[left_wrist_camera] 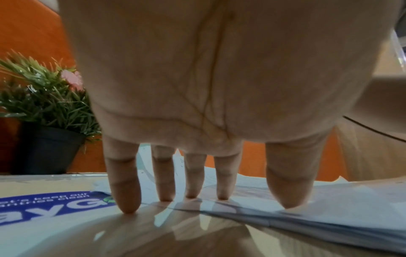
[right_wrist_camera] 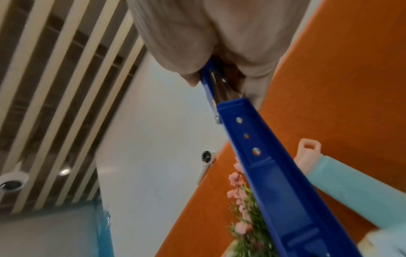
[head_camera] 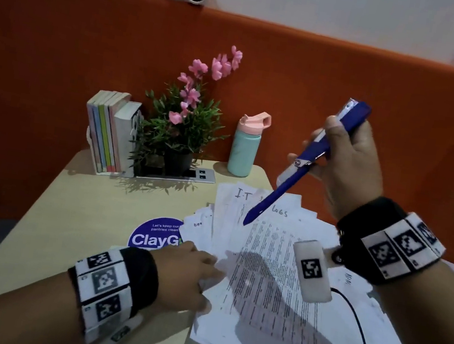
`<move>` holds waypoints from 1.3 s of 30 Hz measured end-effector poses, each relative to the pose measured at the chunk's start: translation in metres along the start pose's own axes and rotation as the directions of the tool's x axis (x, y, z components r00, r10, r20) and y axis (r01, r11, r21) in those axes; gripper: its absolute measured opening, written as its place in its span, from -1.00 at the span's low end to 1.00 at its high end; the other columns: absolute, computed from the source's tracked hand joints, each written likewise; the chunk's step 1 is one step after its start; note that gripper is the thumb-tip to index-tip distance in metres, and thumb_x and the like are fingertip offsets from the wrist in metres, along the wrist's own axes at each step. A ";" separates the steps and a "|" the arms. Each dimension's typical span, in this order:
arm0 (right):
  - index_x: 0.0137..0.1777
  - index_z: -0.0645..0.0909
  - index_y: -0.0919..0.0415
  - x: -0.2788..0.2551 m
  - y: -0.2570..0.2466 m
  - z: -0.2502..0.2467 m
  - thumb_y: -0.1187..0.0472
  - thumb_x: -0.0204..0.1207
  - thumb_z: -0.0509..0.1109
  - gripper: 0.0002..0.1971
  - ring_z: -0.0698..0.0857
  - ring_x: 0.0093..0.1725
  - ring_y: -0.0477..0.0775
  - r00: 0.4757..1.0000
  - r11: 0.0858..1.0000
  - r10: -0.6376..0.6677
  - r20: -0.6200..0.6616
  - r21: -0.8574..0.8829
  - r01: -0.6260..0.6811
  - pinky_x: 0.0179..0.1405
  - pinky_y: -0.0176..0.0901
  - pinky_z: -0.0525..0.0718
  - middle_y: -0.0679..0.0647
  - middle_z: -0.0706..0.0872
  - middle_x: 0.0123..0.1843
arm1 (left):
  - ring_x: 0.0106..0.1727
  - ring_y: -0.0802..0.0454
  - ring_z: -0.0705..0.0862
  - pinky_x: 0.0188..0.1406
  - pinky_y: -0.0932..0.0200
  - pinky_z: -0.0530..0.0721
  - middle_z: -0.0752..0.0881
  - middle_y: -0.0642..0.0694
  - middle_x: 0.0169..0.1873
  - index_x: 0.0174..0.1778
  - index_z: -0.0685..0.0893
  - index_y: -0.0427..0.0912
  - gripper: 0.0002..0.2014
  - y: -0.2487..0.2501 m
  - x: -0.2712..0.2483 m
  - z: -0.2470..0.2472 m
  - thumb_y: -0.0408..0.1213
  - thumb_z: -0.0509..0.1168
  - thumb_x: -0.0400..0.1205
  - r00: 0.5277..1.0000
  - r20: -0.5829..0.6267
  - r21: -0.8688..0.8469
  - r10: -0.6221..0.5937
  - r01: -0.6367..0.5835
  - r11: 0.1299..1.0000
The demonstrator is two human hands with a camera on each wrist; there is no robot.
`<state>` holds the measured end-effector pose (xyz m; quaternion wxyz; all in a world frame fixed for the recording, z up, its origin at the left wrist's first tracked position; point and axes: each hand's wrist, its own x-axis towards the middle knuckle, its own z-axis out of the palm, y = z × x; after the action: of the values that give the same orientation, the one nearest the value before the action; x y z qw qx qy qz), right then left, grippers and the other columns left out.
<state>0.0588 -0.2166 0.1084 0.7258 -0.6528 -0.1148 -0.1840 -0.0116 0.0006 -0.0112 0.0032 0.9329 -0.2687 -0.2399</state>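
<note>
Left hand (head_camera: 189, 278) flat; right hand (head_camera: 350, 166) raised, clenched.

Each wrist carries a wide black band ringed by white rectangular blocks, and every block shows a square black-and-white coded marker with a small dark mark beside it. The left band (head_camera: 111, 287) lies just behind the left hand (head_camera: 190, 272), and the right band (head_camera: 391, 243) just behind the right hand (head_camera: 350, 166). From the right band a short black bracket holds out a rounded white box (head_camera: 312, 270) bearing one more such marker, and a thin black cable (head_camera: 365, 342) runs from beneath it.
</note>
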 end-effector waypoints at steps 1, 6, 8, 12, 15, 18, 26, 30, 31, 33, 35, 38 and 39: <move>0.23 0.48 0.05 -0.005 0.005 -0.002 0.12 0.75 0.20 -0.88 0.70 -0.08 0.11 0.997 0.996 0.074 -0.018 0.055 -0.072 0.02 0.40 0.77 0.11 0.60 -0.13 | 0.53 -0.13 0.31 0.48 -0.17 0.41 0.34 0.02 0.62 0.65 0.31 0.16 -0.39 -0.001 -0.001 0.001 0.16 0.22 0.65 1.000 0.006 0.006 0.003 -0.003 1.000; 0.36 0.42 0.20 -0.034 0.042 -0.005 0.12 0.76 0.20 -0.75 0.77 0.11 0.33 0.918 0.917 0.381 -0.106 0.170 -0.361 0.05 0.42 0.75 0.24 0.61 0.00 | 0.37 0.11 0.58 0.39 0.06 0.56 0.59 0.18 0.40 0.51 0.49 0.16 -0.39 -0.017 -0.013 -0.029 0.35 0.24 0.59 1.000 0.001 -0.199 -0.032 0.031 0.979; 0.29 0.44 0.18 -0.039 0.050 -0.004 0.13 0.76 0.21 -0.80 0.76 0.06 0.30 0.896 0.892 0.424 -0.130 0.231 -0.389 0.01 0.43 0.75 0.25 0.60 0.00 | 0.26 0.19 0.63 0.33 0.11 0.62 0.60 0.19 0.32 0.50 0.46 0.13 -0.25 -0.024 -0.015 -0.054 0.46 0.27 0.45 0.989 -0.130 -0.318 -0.070 0.026 0.948; 0.21 0.44 0.20 -0.038 0.055 0.004 0.13 0.75 0.21 -0.84 0.74 -0.04 0.22 0.875 0.861 0.459 -0.154 0.319 -0.396 0.08 0.42 0.73 0.22 0.59 -0.07 | 0.10 0.18 0.76 0.20 0.06 0.73 0.64 0.18 0.27 0.57 0.31 0.19 -0.14 -0.021 -0.003 -0.072 0.32 0.48 0.39 0.975 -0.220 -0.479 -0.025 -0.085 0.874; 0.20 0.43 0.18 -0.040 0.059 0.009 0.12 0.74 0.23 -0.84 0.74 -0.14 0.17 0.880 0.861 0.461 -0.113 0.297 -0.413 0.07 0.35 0.75 0.15 0.58 -0.18 | -0.14 0.03 0.84 -0.13 0.07 0.84 0.80 -0.03 -0.09 0.11 0.64 -0.05 -0.80 -0.021 0.008 -0.062 -0.20 0.46 0.61 0.969 -0.243 -0.552 0.048 -0.179 0.814; 0.14 0.44 0.15 -0.046 0.062 0.007 0.08 0.72 0.25 -0.85 0.75 -0.22 0.10 0.882 0.863 0.471 0.001 0.203 -0.462 -0.17 0.14 0.79 0.12 0.61 -0.17 | -0.28 0.07 0.73 -0.33 0.16 0.71 0.76 -0.05 -0.24 -0.07 0.70 -0.02 -0.91 -0.036 0.003 -0.053 -0.27 0.31 0.69 0.927 -0.375 -0.449 0.019 -0.199 0.871; 0.25 0.57 0.20 -0.072 0.056 0.021 0.07 0.72 0.25 -0.75 0.82 0.00 0.28 0.765 0.835 0.548 0.337 -0.179 -0.520 -0.25 0.06 0.72 0.17 0.75 0.02 | -0.24 0.12 0.69 -0.13 0.04 0.73 0.73 0.06 -0.22 0.22 0.62 0.09 -0.66 -0.057 -0.014 -0.036 -0.09 0.50 0.55 0.814 -0.574 -0.449 -0.089 -0.222 0.866; 0.28 0.60 0.11 -0.077 0.049 0.032 0.10 0.70 0.29 -0.78 0.82 -0.12 0.18 0.655 0.798 0.588 0.474 -0.476 -0.371 -0.24 0.12 0.77 0.14 0.81 0.05 | -0.18 0.21 0.69 -0.15 0.17 0.72 0.67 0.17 -0.02 0.73 -0.09 0.17 0.06 -0.055 -0.012 -0.037 0.07 0.52 0.49 0.818 -0.572 -0.344 -0.056 -0.177 0.922; 0.27 0.60 0.15 -0.077 0.049 0.034 0.12 0.70 0.31 -0.78 0.81 -0.13 0.18 0.619 0.785 0.599 0.507 -0.525 -0.329 -0.23 0.17 0.76 0.14 0.81 0.03 | -0.14 0.21 0.69 -0.14 0.18 0.71 0.62 0.17 0.11 0.71 -0.27 0.23 0.16 -0.054 -0.012 -0.036 0.13 0.52 0.47 0.808 -0.587 -0.310 -0.037 -0.183 0.933; 0.19 0.63 0.21 -0.075 0.048 0.036 0.16 0.67 0.36 -0.81 0.80 -0.13 0.25 0.555 0.765 0.620 0.555 -0.586 -0.268 -0.17 0.27 0.75 0.13 0.83 -0.03 | 0.09 0.13 0.68 -0.03 0.09 0.74 0.44 0.13 0.42 0.67 -0.37 0.31 0.20 -0.049 -0.014 -0.032 0.20 0.50 0.45 0.766 -0.640 -0.195 0.053 -0.228 0.954; 0.10 0.66 0.21 -0.067 0.048 0.033 0.16 0.63 0.42 -0.85 0.80 -0.14 0.26 0.516 0.745 0.640 0.570 -0.625 -0.233 -0.20 0.20 0.76 0.16 0.84 -0.04 | 0.37 0.15 0.54 0.16 0.10 0.72 0.29 0.19 0.56 0.71 -0.16 0.28 0.07 -0.044 -0.014 -0.030 0.14 0.49 0.48 0.733 -0.657 -0.052 0.176 -0.277 0.960; 0.11 0.71 0.24 -0.056 0.047 0.028 0.16 0.53 0.52 -0.78 0.78 -0.20 0.17 0.506 0.735 0.653 0.564 -0.634 -0.240 -0.35 -0.07 0.72 0.20 0.84 -0.10 | 0.19 0.28 0.56 0.10 0.14 0.70 0.49 0.30 0.27 0.49 0.40 0.27 -0.32 -0.035 -0.014 -0.032 0.01 0.46 0.43 0.735 -0.643 -0.057 0.217 -0.327 0.943; 0.15 0.70 0.25 -0.053 0.046 0.025 0.17 0.50 0.55 -0.73 0.77 -0.23 0.15 0.522 0.743 0.648 0.555 -0.610 -0.273 -0.38 -0.11 0.70 0.21 0.82 -0.12 | 0.08 0.27 0.57 0.02 0.12 0.70 0.51 0.30 0.15 0.34 0.49 0.26 -0.44 -0.032 -0.015 -0.035 0.03 0.45 0.40 0.735 -0.650 -0.073 0.191 -0.311 0.947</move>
<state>0.0318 -0.1817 0.0478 0.4636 -0.8228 -0.1693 0.2816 0.0090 0.0316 0.0217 0.2090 0.9093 -0.3532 0.0693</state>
